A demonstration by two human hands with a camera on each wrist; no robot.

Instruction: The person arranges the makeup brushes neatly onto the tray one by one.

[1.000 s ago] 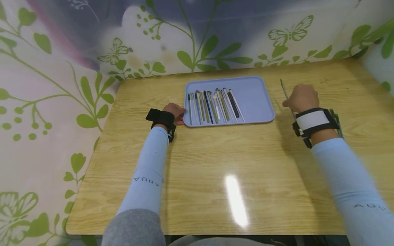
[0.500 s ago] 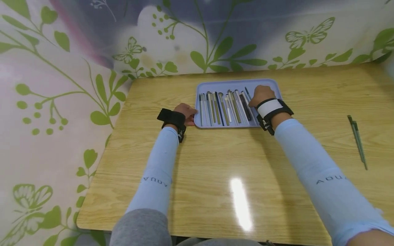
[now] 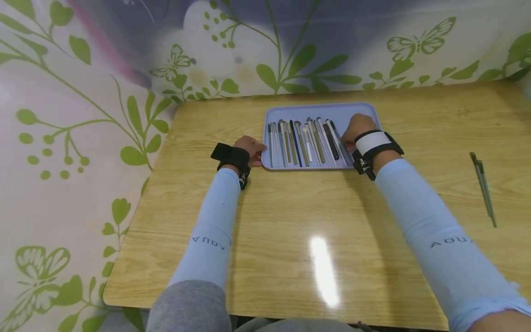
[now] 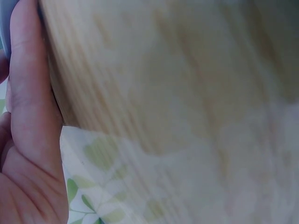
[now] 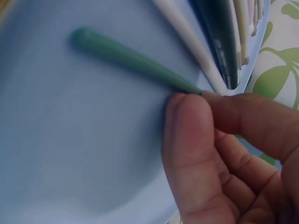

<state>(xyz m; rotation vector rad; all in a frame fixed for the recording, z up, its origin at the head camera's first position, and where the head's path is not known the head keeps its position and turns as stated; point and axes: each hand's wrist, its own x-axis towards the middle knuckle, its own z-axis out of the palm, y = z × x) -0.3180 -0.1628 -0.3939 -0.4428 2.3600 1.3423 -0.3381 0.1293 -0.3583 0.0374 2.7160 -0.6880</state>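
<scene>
My right hand [image 3: 360,127] is over the right half of a pale blue tray [image 3: 298,111]. In the right wrist view its thumb and finger pinch a slim green makeup brush [image 5: 126,58] close to the tray's surface; the brush's far end is hidden by the fingers. To the left of it several makeup brushes lie side by side, among them a thick black brush [image 3: 330,142] and a white-handled brush [image 5: 187,39]. At the tray's left edge, my left hand [image 3: 250,148] holds the rim between thumb and fingers.
Two green brushes [image 3: 485,189] lie close together on the wooden table [image 3: 274,230], well to the right of the tray. A wall [image 3: 232,60] with leaf and butterfly patterns stands directly behind the table, and another runs along its left side.
My right hand has moved left from the table beside the tray to above the tray, bringing the green brush along. The left hand stays at the tray's left edge.
</scene>
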